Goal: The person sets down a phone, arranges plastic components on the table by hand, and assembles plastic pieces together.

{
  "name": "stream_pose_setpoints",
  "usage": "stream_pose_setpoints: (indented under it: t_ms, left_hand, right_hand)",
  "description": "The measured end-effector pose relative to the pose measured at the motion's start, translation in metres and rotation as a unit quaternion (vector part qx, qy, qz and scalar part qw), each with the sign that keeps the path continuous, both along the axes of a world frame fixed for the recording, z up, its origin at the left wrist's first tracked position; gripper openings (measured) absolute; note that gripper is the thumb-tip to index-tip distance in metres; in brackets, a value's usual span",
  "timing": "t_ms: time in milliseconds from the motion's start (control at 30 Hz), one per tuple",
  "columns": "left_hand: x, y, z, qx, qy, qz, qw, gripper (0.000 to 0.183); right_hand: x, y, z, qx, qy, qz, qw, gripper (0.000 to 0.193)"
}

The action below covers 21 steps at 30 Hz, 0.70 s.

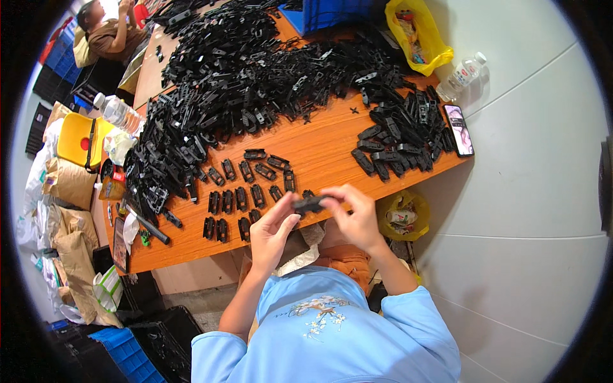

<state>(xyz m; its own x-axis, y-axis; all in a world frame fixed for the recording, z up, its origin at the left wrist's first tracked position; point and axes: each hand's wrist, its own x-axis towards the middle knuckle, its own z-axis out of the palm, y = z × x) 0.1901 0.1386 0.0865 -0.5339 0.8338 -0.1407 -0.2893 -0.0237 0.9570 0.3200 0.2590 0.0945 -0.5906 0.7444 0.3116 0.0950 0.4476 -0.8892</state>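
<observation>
Between my two hands, just over the table's front edge, I hold a small black plastic part (pixel 309 203). My left hand (pixel 274 233) grips its left end between thumb and fingers. The right end is pinched by my right hand (pixel 352 214). Left of my hands, several black oblong housings (pixel 257 195) stand in loose rows on the wooden table (pixel 313 150). A heap of black plastic parts (pixel 249 70) covers the table's far side. To the right lies a smaller pile of black oblong pieces (pixel 396 137).
A phone (pixel 460 131) and a water bottle (pixel 461 78) are at the right edge, near a yellow bag (pixel 440 59). A blue bin (pixel 325 16) stands behind. At left are another bottle (pixel 119 113), a black rod-like tool (pixel 150 226) and a yellow chair (pixel 78 137). A person (pixel 115 35) sits far left.
</observation>
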Motion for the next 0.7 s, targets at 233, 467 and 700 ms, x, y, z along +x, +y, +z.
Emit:
stream_pose_setpoints:
  t_ms: [233,467,700]
  left_hand:
    - [-0.012,-0.007,0.003,-0.006,0.098,0.076,0.992,0.031]
    - [-0.026,-0.021,0.002,0.011,0.116,0.144,0.983,0.027]
    - [-0.035,-0.037,-0.003,0.004,0.125,0.211,0.969,0.024]
  right_hand:
    - [0.02,0.112,-0.022,0.075,-0.052,-0.281,0.956,0.016]
    - [0.033,0.132,-0.031,0.158,-0.113,-0.34,0.92,0.018]
    - [-0.01,0.064,-0.017,0.154,-0.085,-0.127,0.976,0.017]
